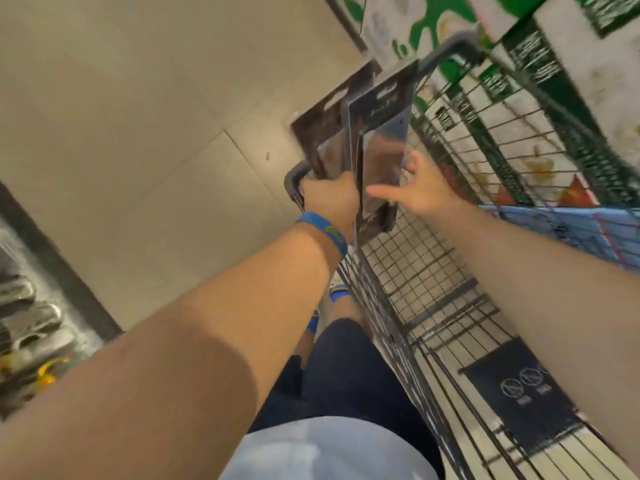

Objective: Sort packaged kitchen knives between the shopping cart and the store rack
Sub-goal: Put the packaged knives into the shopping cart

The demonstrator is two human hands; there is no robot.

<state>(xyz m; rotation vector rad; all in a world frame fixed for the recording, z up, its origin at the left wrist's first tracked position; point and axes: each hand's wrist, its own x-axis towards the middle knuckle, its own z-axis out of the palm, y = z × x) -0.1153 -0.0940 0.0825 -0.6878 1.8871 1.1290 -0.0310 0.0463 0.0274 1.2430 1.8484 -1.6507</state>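
Beige floor tiles point(138, 133) are stretching out beside a wire shopping cart point(433, 271), whose basket is filling the right side of the view. The left hand point(330, 199), wearing a blue wristband point(325, 232), is gripping two packaged knives point(381, 133) by their lower ends, holding them upright over the cart's rim. The right hand point(426, 192) is reaching with fingers spread wide against the front pack, though I cannot tell whether it is touching.

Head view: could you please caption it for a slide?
Left hand grips two packaged knives at the shopping cart; right hand, fingers spread, reaches toward them.
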